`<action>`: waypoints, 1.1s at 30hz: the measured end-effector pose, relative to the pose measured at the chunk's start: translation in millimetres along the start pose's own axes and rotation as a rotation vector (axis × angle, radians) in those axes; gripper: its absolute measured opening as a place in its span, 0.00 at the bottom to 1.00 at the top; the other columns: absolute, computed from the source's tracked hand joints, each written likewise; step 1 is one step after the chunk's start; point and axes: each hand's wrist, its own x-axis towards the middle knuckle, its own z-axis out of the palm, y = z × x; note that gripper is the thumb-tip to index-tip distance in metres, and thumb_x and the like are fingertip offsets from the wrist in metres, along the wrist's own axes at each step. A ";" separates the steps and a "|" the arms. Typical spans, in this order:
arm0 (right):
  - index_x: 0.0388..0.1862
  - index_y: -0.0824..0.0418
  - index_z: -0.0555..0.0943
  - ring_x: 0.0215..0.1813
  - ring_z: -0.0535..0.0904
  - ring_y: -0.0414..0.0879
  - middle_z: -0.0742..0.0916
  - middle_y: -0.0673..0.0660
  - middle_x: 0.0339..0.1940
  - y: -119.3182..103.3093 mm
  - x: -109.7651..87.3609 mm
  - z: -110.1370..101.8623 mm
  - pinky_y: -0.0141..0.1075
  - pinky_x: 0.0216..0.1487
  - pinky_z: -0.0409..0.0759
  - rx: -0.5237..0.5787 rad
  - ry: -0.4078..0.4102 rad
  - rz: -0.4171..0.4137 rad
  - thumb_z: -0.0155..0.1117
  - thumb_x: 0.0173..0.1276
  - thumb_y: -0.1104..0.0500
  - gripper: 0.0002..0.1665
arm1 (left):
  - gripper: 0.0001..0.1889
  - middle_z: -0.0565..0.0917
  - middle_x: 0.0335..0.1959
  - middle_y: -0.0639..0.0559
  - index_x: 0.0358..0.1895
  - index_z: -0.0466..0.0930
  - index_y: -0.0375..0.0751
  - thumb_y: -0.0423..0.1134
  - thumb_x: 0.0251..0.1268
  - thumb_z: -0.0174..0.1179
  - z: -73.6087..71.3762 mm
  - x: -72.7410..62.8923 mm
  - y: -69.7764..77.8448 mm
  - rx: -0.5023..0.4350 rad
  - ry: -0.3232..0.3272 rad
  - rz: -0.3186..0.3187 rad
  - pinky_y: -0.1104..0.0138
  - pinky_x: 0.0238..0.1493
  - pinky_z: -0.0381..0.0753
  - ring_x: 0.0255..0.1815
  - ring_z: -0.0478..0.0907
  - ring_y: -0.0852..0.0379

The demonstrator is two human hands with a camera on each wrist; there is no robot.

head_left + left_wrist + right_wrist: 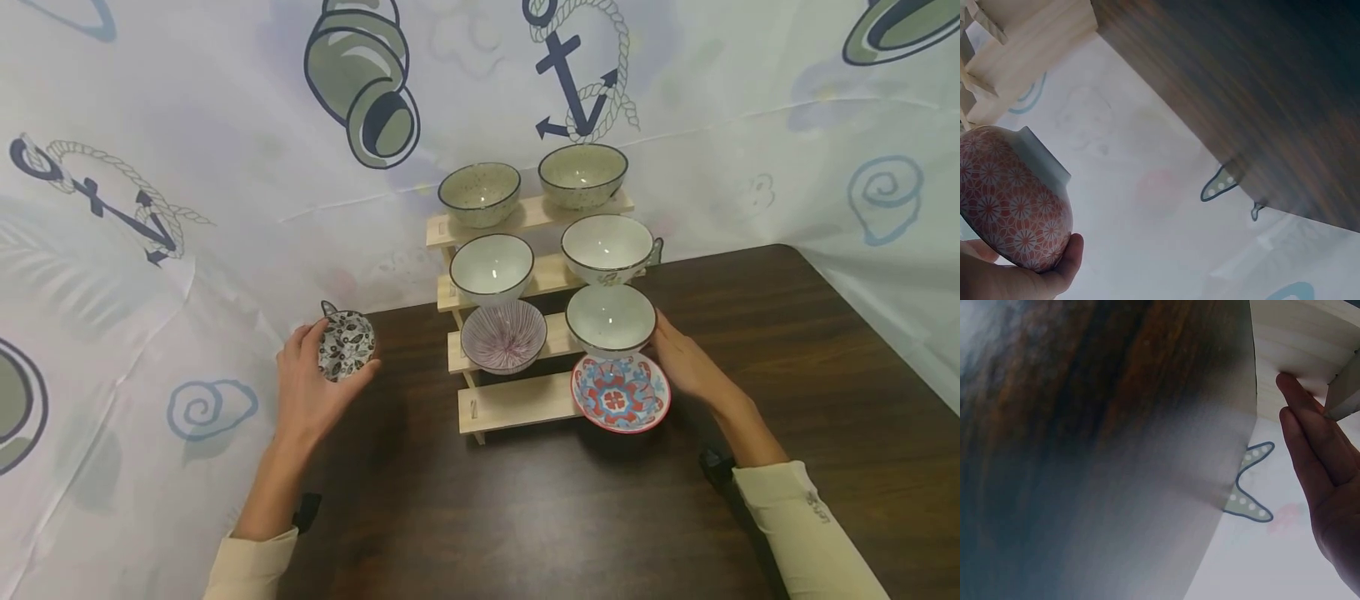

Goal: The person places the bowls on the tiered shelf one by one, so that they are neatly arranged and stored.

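My left hand (306,387) holds a small bowl (347,346) left of a tiered wooden rack (525,404). The bowl's inside has a dark floral pattern in the head view. Its outside shows red with pale flowers and a white foot in the left wrist view, thumb and fingers (1069,265) around the rim. My right hand (690,367) is at the rack's right side, beside a white bowl (611,317). In the right wrist view, its straight fingers (1310,434) reach against the shelf's wood (1297,344); whether they press it is unclear.
A red-and-blue patterned bowl (621,393) sits on the lowest tier, right. Above stand a purple-striped bowl (504,336), two more white bowls (492,265) and two speckled green bowls (480,196). The rack stands on a dark wooden table (525,517) before a printed cloth (240,125).
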 end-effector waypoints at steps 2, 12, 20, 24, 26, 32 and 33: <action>0.88 0.51 0.37 0.84 0.51 0.70 0.55 0.66 0.86 0.2 0.4 -0.3 0.71 0.78 0.51 0.000 0.001 0.001 0.23 0.85 0.36 0.40 | 0.49 0.66 0.74 0.35 0.78 0.65 0.45 0.57 0.53 0.75 -1.5 -1.3 3.4 -0.001 -0.002 0.009 0.37 0.65 0.67 0.72 0.61 0.32; 0.88 0.51 0.36 0.85 0.51 0.69 0.55 0.66 0.86 0.1 3.1 -0.8 0.70 0.79 0.49 0.017 -0.003 -0.014 0.23 0.85 0.36 0.41 | 0.49 0.64 0.76 0.36 0.78 0.65 0.45 0.57 0.53 0.76 -9.3 -10.3 18.5 -0.004 -0.029 0.056 0.35 0.68 0.64 0.76 0.60 0.34; 0.87 0.53 0.35 0.84 0.51 0.70 0.54 0.67 0.86 -1.3 1.6 -0.8 0.71 0.78 0.50 0.012 -0.006 -0.011 0.23 0.86 0.37 0.41 | 0.48 0.67 0.75 0.36 0.75 0.69 0.44 0.54 0.49 0.78 -11.1 -13.9 17.1 -0.024 -0.034 0.142 0.36 0.68 0.64 0.75 0.62 0.34; 0.87 0.53 0.34 0.84 0.51 0.70 0.53 0.67 0.86 -1.0 1.5 -0.6 0.70 0.79 0.50 0.007 -0.003 -0.014 0.23 0.86 0.37 0.41 | 0.48 0.66 0.76 0.37 0.76 0.69 0.45 0.54 0.48 0.78 -12.8 -17.7 18.2 -0.032 -0.064 0.169 0.34 0.66 0.65 0.76 0.61 0.34; 0.87 0.53 0.35 0.84 0.50 0.69 0.53 0.67 0.86 -0.3 1.2 -0.6 0.70 0.79 0.49 0.006 0.000 -0.014 0.23 0.86 0.37 0.41 | 0.49 0.65 0.77 0.37 0.76 0.69 0.46 0.53 0.48 0.79 -13.4 -19.6 19.0 -0.040 -0.077 0.184 0.33 0.65 0.65 0.76 0.60 0.34; 0.87 0.56 0.36 0.85 0.50 0.69 0.54 0.67 0.86 0.3 0.1 -0.7 0.69 0.79 0.50 0.003 0.002 -0.025 0.24 0.86 0.39 0.40 | 0.50 0.63 0.78 0.37 0.77 0.68 0.49 0.50 0.46 0.80 -15.1 -26.2 21.4 -0.062 -0.117 0.226 0.32 0.61 0.67 0.74 0.60 0.34; 0.87 0.56 0.36 0.85 0.50 0.69 0.53 0.67 0.86 0.4 -0.2 -0.6 0.69 0.79 0.50 0.003 0.001 -0.028 0.24 0.86 0.39 0.40 | 0.50 0.63 0.78 0.37 0.77 0.68 0.49 0.49 0.46 0.81 -15.0 -27.5 22.0 -0.067 -0.125 0.234 0.32 0.60 0.68 0.74 0.60 0.34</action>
